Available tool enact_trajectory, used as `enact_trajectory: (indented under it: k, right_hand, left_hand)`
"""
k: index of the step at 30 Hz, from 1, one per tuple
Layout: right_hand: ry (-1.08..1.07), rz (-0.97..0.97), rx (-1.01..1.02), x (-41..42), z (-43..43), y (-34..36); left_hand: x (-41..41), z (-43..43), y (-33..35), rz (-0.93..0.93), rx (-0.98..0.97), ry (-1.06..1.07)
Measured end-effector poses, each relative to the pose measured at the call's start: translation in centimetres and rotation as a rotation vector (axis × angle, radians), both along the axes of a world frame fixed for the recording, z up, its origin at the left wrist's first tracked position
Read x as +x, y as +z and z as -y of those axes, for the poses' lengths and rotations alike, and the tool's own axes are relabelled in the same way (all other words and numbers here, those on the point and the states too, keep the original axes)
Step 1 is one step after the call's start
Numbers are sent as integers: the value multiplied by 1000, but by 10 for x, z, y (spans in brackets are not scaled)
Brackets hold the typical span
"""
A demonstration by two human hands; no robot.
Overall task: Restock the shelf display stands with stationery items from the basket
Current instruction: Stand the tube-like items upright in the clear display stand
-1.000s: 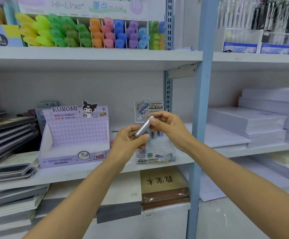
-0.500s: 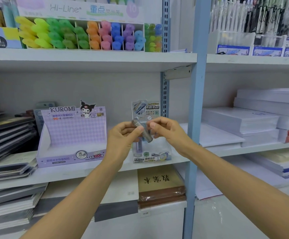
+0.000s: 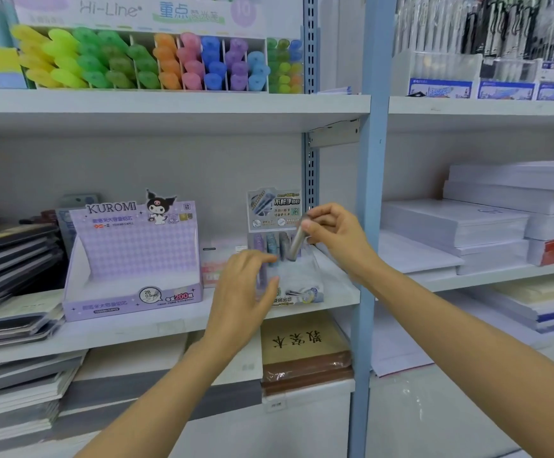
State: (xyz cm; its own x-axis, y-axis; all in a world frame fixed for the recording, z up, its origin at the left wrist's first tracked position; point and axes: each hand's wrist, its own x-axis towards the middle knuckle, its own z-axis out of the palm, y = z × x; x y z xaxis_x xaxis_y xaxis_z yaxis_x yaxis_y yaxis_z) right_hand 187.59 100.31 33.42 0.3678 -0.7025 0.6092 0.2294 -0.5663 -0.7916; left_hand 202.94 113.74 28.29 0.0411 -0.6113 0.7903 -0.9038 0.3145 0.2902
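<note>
My right hand [image 3: 333,236] pinches a small grey lead tube [image 3: 296,243] by its top, its lower end dipping into the clear display stand [image 3: 302,285] on the middle shelf. Several upright tubes stand in the stand's back row under its printed header card [image 3: 274,208]. My left hand [image 3: 244,290] hovers in front of the stand's left side with loosely curled fingers, holding nothing, partly hiding it. The basket is out of view.
A purple KUROMI display box [image 3: 133,259] stands left of the stand. Highlighters [image 3: 156,61] fill the upper shelf. Notebooks [image 3: 11,266] are stacked at the left, paper reams [image 3: 487,226] at the right beyond a blue upright post [image 3: 369,226]. Brown books [image 3: 305,352] lie below.
My left hand let go of the tube and dropped down to the stand's front. My right hand turned the tube upright and lowered it into the stand.
</note>
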Motion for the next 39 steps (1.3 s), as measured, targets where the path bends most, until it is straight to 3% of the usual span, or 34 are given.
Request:
enact_trajectory:
  k: [3,6,12,18,29,34,39]
  right_hand:
    - [-189,-12,-49,2,15,-4]
    - [-326,-69,-134,10,23,-8]
    - [-373,-261,-186,35,34,-14]
    - [-349,-490,-253,40,43,-12]
    - [-470,-577,-400,54,48,-26]
    - [-491,-528,-460,41,31,-29]
    - [-297,-251,-529,24,-43,-55]
  left_hand:
    - [8,-5,-26,269,48,94]
    - [12,-8,-45,384,150,136]
    - [18,-4,-56,410,242,145]
    - [19,-5,-54,404,209,123]
    - [19,-3,-50,396,157,112]
    - [19,-8,-49,358,198,56]
    - [21,-31,-78,289,-18,80]
